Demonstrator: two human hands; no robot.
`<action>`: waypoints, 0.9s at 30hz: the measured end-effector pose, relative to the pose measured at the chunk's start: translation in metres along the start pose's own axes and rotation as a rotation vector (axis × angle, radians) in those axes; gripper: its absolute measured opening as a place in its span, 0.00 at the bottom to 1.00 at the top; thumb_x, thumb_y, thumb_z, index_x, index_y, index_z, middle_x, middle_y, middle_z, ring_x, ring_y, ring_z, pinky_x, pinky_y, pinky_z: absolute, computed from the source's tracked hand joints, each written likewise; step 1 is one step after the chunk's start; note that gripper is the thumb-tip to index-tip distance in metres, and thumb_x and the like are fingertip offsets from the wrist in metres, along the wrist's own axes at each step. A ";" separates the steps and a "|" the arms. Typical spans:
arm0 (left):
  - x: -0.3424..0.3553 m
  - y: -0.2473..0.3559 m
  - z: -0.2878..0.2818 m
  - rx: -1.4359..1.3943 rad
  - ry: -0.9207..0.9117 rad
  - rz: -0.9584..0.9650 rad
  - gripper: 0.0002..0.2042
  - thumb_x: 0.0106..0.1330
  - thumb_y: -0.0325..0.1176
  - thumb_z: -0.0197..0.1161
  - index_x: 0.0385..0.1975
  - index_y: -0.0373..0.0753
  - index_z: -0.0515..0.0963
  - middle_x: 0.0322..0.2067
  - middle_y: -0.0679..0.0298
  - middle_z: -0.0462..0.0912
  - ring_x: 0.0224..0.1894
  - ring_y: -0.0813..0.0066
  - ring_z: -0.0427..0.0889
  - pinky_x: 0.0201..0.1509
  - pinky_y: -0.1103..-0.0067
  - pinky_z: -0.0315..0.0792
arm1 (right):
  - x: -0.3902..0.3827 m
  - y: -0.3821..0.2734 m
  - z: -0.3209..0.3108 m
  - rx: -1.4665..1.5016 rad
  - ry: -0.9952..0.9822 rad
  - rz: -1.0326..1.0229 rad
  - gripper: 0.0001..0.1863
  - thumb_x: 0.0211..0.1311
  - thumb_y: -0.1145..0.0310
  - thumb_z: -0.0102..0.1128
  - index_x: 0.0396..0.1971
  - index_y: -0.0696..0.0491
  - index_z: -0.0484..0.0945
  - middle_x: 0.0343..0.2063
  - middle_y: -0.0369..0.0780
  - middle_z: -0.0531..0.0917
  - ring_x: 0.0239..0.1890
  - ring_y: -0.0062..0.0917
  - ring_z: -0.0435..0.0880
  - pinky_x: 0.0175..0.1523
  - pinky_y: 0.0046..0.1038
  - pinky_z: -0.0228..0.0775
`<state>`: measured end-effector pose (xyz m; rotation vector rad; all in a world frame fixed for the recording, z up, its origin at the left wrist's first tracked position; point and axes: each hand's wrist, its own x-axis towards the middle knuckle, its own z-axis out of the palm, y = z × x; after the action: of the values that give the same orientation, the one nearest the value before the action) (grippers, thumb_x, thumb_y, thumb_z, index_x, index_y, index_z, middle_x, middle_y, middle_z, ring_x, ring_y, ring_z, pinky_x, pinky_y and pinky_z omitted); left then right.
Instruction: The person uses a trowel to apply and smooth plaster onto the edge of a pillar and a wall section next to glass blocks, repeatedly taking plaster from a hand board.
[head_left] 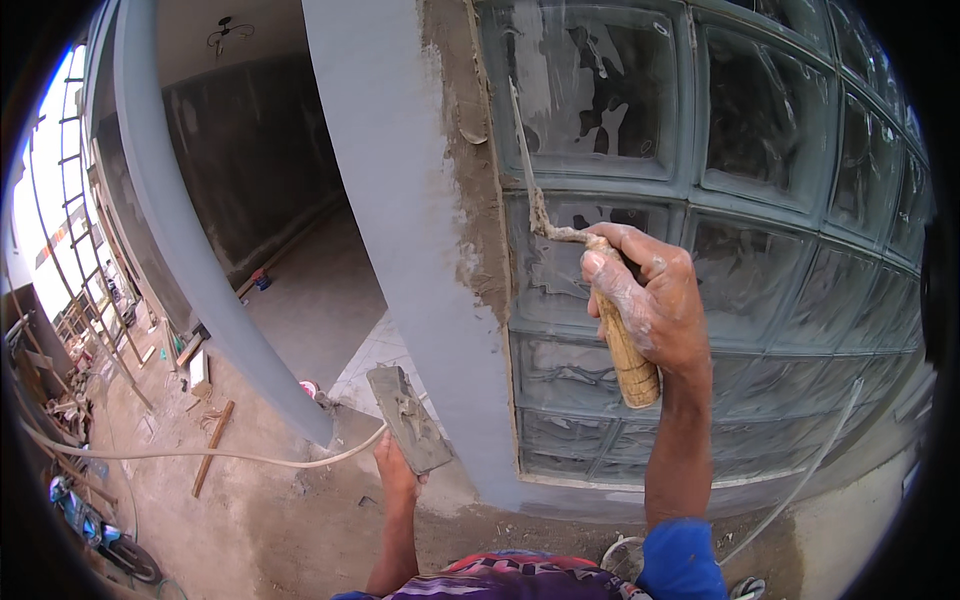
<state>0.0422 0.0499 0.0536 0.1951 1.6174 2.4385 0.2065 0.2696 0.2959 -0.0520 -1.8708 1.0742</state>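
My right hand (650, 295) is closed round the wooden handle of a trowel (628, 350). Its thin blade, seen edge-on and smeared with mortar, points up in front of the glass blocks (590, 90). A brown strip of wet mortar (470, 170) runs down the wall beside the blocks, left of the blade. Lower down, my left hand (398, 468) grips a mortar board (408, 420) from beneath; grey mortar is smeared over its face. The fingers of that hand are mostly hidden by the board.
A grey-blue painted wall (400, 200) edges a doorway on the left. A pale hose (250, 458) crosses the ground behind the left hand. Wooden pieces (212, 448) lie on the dirt, and a motorcycle (105, 530) stands at the lower left.
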 end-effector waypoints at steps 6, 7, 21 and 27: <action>0.006 -0.005 -0.010 -0.024 -0.030 0.011 0.12 0.70 0.38 0.43 0.36 0.37 0.70 0.19 0.64 0.73 0.11 0.79 0.67 0.06 0.83 0.55 | 0.039 -0.020 0.005 -0.158 -0.039 -0.049 0.13 0.59 0.68 0.59 0.35 0.63 0.79 0.19 0.40 0.78 0.18 0.18 0.76 0.25 0.24 0.69; 0.008 -0.008 -0.012 -0.027 -0.029 0.003 0.12 0.70 0.38 0.42 0.36 0.38 0.70 0.19 0.65 0.73 0.11 0.79 0.67 0.06 0.83 0.55 | 0.039 -0.021 0.006 -0.190 -0.041 -0.063 0.12 0.59 0.67 0.59 0.34 0.63 0.78 0.18 0.40 0.78 0.18 0.18 0.76 0.25 0.24 0.68; 0.025 -0.020 -0.008 -0.036 -0.119 -0.062 0.16 0.72 0.41 0.39 0.32 0.37 0.71 0.17 0.65 0.73 0.10 0.80 0.67 0.05 0.84 0.55 | -0.025 0.012 0.034 -0.234 -0.035 0.019 0.13 0.58 0.72 0.61 0.39 0.64 0.76 0.22 0.42 0.79 0.19 0.20 0.78 0.23 0.24 0.68; 0.028 -0.019 -0.008 0.035 -0.123 -0.041 0.11 0.69 0.38 0.44 0.36 0.38 0.71 0.20 0.65 0.75 0.10 0.80 0.67 0.05 0.84 0.53 | -0.043 0.012 0.018 -0.052 0.020 0.186 0.11 0.58 0.73 0.60 0.39 0.63 0.77 0.22 0.37 0.78 0.18 0.16 0.77 0.20 0.19 0.70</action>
<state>0.0150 0.0566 0.0332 0.3079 1.5961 2.3206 0.2122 0.2456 0.2540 -0.2699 -1.9041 1.1455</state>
